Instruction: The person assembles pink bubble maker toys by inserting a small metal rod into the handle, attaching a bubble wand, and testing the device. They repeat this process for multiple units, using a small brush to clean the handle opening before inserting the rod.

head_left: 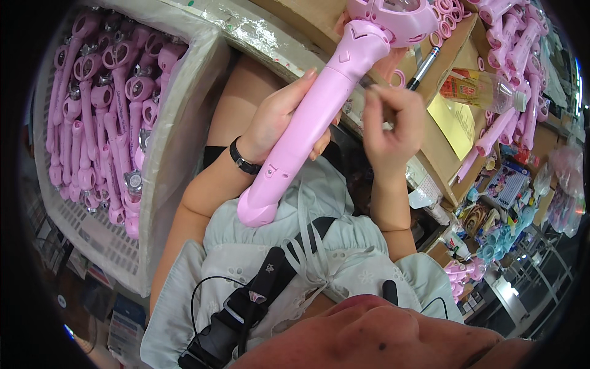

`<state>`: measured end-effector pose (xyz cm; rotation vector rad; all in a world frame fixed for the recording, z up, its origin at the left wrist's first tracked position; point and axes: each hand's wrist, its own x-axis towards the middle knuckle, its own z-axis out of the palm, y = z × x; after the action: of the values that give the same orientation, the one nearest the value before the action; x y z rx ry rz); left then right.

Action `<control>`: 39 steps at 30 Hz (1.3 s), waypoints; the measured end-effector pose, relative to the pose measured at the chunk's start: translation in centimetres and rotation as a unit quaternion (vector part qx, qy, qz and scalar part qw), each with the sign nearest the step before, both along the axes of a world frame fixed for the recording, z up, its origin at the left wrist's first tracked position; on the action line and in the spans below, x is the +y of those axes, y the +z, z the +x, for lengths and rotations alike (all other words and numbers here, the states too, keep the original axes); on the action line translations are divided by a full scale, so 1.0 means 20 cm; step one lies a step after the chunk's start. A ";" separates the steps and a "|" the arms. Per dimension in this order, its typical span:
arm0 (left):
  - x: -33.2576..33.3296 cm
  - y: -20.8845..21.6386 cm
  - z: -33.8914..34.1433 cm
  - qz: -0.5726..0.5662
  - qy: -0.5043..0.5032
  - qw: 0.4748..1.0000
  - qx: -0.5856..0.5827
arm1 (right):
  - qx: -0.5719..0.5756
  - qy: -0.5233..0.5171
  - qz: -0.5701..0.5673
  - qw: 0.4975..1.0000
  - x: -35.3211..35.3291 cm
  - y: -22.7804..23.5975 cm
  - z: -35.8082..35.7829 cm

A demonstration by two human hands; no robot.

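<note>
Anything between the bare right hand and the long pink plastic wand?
Nothing visible stands between the bare right hand and the long pink plastic wand; the bare left hand holds its shaft.

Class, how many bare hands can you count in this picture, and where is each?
2: the left hand grips the pink wand, its fingers partly hidden behind it; the right hand, fingers curled, is just right of the wand's upper part.

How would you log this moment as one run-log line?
left grip: holding pink wand | right grip: curled beside wand, contents unclear | crate at left: smaller-looking pink wands
</note>
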<state>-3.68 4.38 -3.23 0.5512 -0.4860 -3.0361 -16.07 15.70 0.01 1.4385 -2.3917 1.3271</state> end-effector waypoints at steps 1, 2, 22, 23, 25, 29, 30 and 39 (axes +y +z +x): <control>0.00 0.00 0.00 0.019 0.007 1.000 0.004 | 0.003 -0.011 -0.015 1.000 0.00 0.00 0.00; 0.01 -0.01 0.00 0.040 0.015 0.999 0.014 | -0.022 -0.063 -0.017 0.998 0.00 0.00 -0.01; 0.12 -0.12 0.19 -0.237 -0.046 0.970 0.033 | -0.327 -0.103 -0.331 0.879 0.07 -0.14 -0.27; 0.13 -0.14 0.17 -0.223 -0.036 0.973 0.040 | -0.338 -0.105 -0.334 0.874 0.07 -0.15 -0.27; 0.14 -0.16 0.15 -0.183 -0.047 0.980 0.056 | -0.328 -0.097 -0.347 0.873 0.07 -0.16 -0.27; 0.15 -0.18 0.16 -0.178 -0.055 0.980 0.072 | -0.295 -0.110 -0.343 0.885 0.07 -0.17 -0.27; 0.16 -0.18 0.17 -0.181 -0.054 0.979 0.073 | -0.302 -0.111 -0.339 0.884 0.07 -0.17 -0.27; 0.17 -0.17 0.15 -0.168 -0.067 0.979 0.096 | -0.285 -0.106 -0.294 0.906 0.07 -0.17 -0.27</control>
<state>-0.66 7.74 -6.65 0.2122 -1.0340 -2.9832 -21.39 17.11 -3.38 0.6651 -2.0027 2.3667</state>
